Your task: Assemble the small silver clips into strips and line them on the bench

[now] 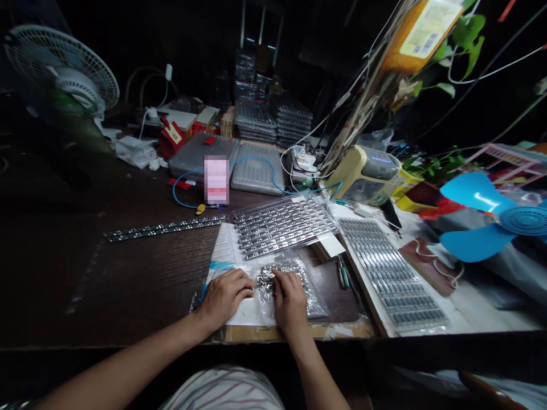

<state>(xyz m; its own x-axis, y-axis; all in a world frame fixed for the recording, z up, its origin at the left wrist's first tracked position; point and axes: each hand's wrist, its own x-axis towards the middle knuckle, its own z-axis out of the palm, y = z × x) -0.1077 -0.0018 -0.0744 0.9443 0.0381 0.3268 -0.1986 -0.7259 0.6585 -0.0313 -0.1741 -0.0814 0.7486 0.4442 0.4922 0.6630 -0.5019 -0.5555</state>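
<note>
Lower center: the left hand and right hand clamp together on a silvery clump of small metal parts, lying roughly left to right.

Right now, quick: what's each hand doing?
Left hand: curled, fingertips at a clump of small metal parts; cannot tell if gripping.
Right hand: fingers down on the same clump; cannot tell if gripping.

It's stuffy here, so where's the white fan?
In the head view, the white fan stands at the upper left, just left of the crumpled white packaging on the dark desk.
</note>
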